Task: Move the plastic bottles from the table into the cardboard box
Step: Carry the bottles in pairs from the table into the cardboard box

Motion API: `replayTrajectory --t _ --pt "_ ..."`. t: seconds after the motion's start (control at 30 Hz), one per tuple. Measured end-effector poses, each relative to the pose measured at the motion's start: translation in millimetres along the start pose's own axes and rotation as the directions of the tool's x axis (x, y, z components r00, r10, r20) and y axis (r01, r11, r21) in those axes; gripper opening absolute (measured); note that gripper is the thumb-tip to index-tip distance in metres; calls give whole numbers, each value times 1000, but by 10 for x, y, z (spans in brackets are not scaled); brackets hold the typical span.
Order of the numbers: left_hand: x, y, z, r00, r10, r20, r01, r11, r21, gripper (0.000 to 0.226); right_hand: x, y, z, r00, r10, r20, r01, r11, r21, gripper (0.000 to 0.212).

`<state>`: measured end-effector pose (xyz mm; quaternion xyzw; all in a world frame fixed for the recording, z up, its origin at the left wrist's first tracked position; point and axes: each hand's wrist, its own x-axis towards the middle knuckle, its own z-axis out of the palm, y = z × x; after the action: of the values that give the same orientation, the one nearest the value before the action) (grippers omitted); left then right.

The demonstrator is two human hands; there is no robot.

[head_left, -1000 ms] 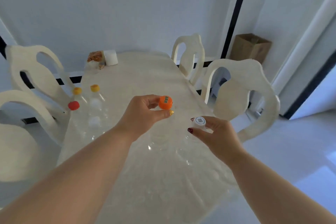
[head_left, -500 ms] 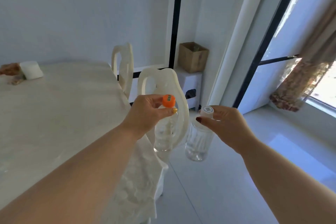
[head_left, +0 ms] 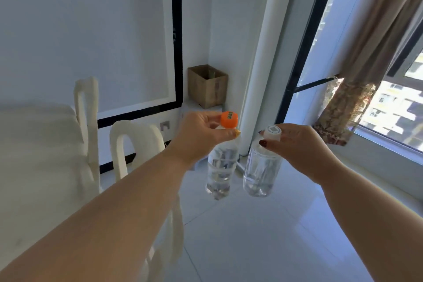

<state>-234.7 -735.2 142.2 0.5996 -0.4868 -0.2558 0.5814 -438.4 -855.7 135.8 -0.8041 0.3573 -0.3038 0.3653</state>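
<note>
Bottles are carried in both hands, seen from the head view only. An orange-capped bottle [head_left: 221, 168] is hung from the left hand [head_left: 198, 136], whose fingertips are pinched around the neck just under the orange cap [head_left: 229, 119]; the clear body dangles below, nearly upright, over the tiled floor [head_left: 263, 236]. A white-capped bottle [head_left: 261, 170] is held the same way by the right hand [head_left: 297, 146], fingers closed about the neck beside the white cap [head_left: 272, 131]. The two bottles are just beside each other, apart by a narrow gap, both off the table. A little clear liquid may be present in each, though this cannot be told for certain. The cardboard box [head_left: 207, 86] is seen ahead in the corner, open at the top, raised on a low white stand [head_left: 190, 104] against the wall and well apart from the hands. The table [head_left: 34, 144] is left at the near left edge, with two white chairs [head_left: 128, 144] along its side between it and the route to the box. Step in hand is judged to be the carry, with the pick-up already done and the drop not yet begun. For the next move, the gap to the box must be closed, the bottles raised above its rim, and each grip loosened over the opening. The neck-only pinch is judged light, so swinging should be watched. Further bottles on the table are not shown here.
</note>
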Motion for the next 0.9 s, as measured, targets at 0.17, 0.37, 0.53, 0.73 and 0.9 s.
replayTrajectory --t 0.17,0.37,0.53,0.73,0.9 --pt "963 -211 103 1000 -14 -23 14 1000 21 23 916 297 -113 1000 15 -19 -15 1000 1 19" --pt "2074 -668 155 996 -72 -58 73 997 14 26 2129 727 -88 1000 9 5 -9 1000 19 15" --pt "2990 -1103 175 988 -86 -130 95 993 67 26 3223 1132 21 996 -21 92 18 999 33 23" --pt "4184 -1455 76 958 -133 -252 147 989 35 22 4707 1409 117 973 -78 215 73 997 33 21" --pt "5117 -1749 -92 941 -146 -305 170 984 52 24 5798 1548 310 956 -133 263 133 991 20 18"
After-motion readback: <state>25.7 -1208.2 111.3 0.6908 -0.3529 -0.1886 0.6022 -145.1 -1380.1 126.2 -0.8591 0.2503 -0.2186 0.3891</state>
